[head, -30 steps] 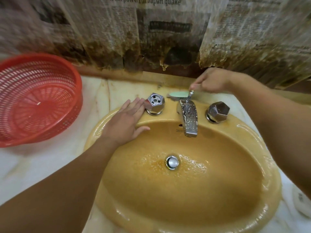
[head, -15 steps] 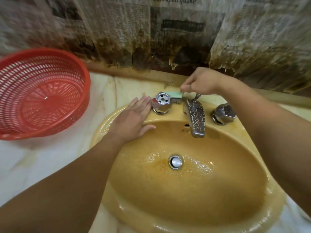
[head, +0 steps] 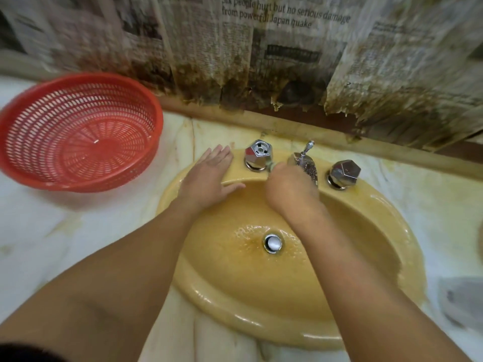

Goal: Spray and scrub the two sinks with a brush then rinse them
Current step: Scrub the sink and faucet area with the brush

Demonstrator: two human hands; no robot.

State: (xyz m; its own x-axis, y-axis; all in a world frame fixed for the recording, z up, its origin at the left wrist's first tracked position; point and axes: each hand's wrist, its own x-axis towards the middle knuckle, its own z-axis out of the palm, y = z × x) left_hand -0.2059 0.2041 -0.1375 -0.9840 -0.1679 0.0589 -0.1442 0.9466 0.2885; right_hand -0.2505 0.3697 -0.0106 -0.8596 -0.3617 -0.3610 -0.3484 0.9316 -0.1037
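Left hand (head: pixel 209 176) lies flat on the glazed yellow oval sink (head: pixel 366 205) rim; right hand (head: pixel 290 189) grips pale-green brush (head: pixel 271 167). Scrub firmly around tap bases.

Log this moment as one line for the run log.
step: scrubbing sink deck by faucet | right hand: grips brush, mostly hidden | left hand: flat on rim | water: none visible from spout
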